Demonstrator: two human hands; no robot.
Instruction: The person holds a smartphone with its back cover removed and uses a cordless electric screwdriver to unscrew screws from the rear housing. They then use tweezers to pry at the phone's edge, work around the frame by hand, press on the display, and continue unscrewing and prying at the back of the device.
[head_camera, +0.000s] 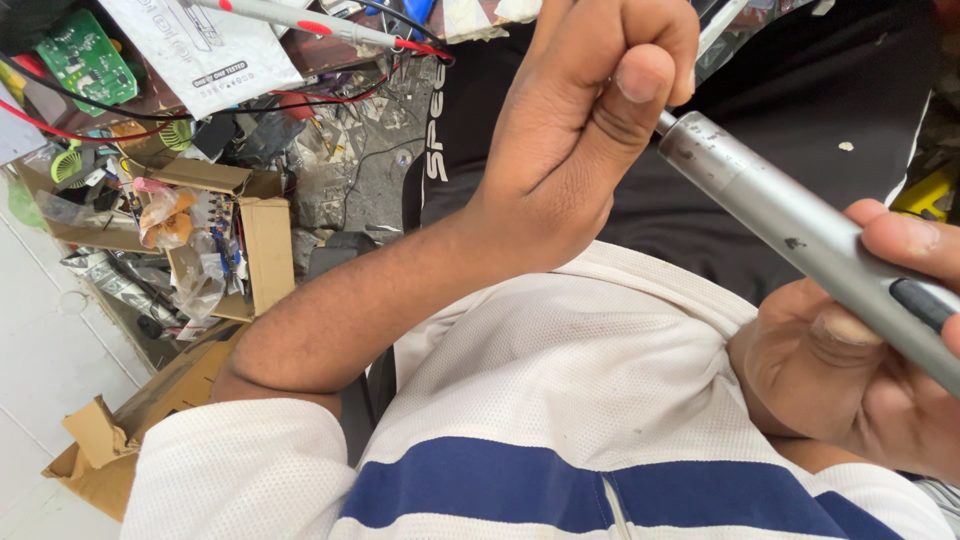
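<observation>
Gripping the grey pen-shaped screwdriver (800, 230) by its body, the right hand (860, 380) angles it up; the left hand (580, 130) has its fingers (640, 90) clenched over its tip, seemingly seating a bit, needing a firm push. Beyond the screwdriver lie cardboard boxes (240, 230) and wires.

The cluttered surface (375, 170) carries an open cardboard box (262, 250), a green circuit board (85, 58), red and black wires (330, 95) and a white paper sheet (200, 45).

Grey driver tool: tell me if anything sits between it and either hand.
Nothing visible does. The right hand grips the grey driver tool along its barrel, and the left hand is closed around its tip end, hiding the tip.
</observation>
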